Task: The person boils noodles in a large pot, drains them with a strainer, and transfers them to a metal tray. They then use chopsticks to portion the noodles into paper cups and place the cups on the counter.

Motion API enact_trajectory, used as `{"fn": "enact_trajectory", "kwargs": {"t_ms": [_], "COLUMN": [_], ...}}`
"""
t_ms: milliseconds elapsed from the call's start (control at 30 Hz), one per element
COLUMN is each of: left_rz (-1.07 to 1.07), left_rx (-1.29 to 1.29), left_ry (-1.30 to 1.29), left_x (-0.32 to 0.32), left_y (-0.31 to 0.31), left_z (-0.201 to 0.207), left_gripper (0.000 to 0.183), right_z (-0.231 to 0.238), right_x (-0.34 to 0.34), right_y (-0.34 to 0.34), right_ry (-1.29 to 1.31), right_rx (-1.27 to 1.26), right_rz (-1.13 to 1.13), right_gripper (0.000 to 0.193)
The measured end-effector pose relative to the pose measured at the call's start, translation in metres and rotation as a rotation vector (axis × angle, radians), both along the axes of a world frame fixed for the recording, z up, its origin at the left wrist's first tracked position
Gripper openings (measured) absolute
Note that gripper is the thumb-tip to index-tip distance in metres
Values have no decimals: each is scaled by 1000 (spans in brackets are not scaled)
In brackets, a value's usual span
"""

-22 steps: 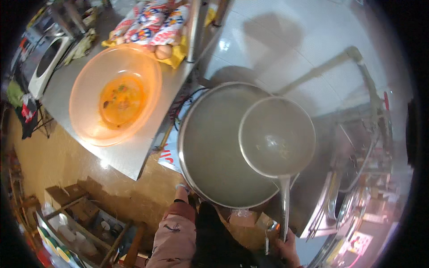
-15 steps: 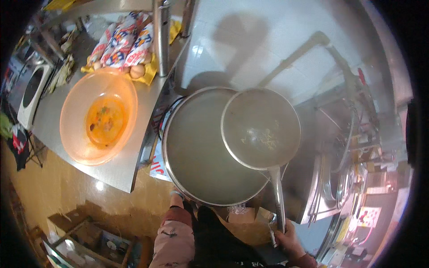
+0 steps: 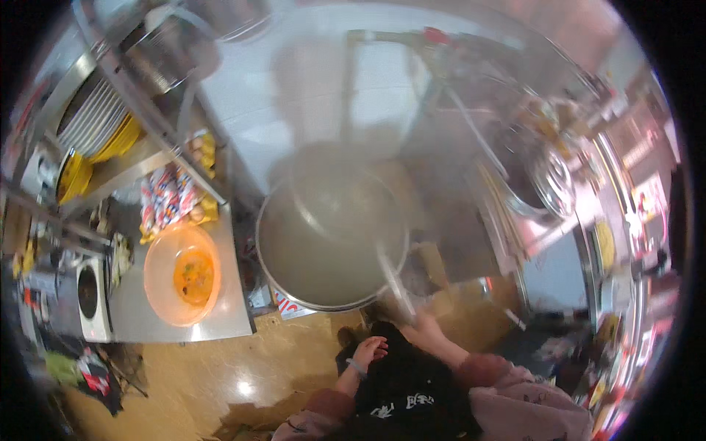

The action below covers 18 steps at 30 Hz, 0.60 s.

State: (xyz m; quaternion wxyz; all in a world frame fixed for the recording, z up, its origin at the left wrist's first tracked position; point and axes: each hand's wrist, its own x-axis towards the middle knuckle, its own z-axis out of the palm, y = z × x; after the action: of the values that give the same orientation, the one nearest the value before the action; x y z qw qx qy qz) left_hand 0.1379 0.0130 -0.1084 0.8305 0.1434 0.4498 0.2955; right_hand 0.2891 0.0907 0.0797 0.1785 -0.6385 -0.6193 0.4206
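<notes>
Over the big steaming pot [image 3: 331,235] at centre, a blurred long-handled strainer [image 3: 346,198] is gripped by the right hand [image 3: 423,327], fingers closed on its handle at 5 o'clock; the left hand [image 3: 368,349] hangs loose, touching nothing. Steam could scald; hot water may slop toward the orange bowl [image 3: 182,273] on the worktop [image 3: 140,309] at 9 o'clock.

Single head-worn fisheye view, looking steeply down from above the person's own torso; straight edges bow toward the dark circular rim. The large pot [image 3: 331,239] lies near centre at middle distance, the steel surface [image 3: 140,309] with the orange bowl [image 3: 182,273] to the left, wooden floor [image 3: 243,375] below.
</notes>
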Motion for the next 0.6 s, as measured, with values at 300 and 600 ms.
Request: {"fn": "enact_trajectory", "kwargs": {"t_ms": [300,600], "left_rz": [39,147], "left_rx": [116,232], "left_ry": [71,-43], "left_x": [-16,50], "left_y": [21,33], "left_z": [113,202], "left_gripper": [31,30], "right_z": [23,14], "right_x": [20,24], "right_y": [-36,-38], "right_ry": [250,968], "right_rx": [-37,-524], "right_rz": [-144,16], "right_gripper": [26,33]}}
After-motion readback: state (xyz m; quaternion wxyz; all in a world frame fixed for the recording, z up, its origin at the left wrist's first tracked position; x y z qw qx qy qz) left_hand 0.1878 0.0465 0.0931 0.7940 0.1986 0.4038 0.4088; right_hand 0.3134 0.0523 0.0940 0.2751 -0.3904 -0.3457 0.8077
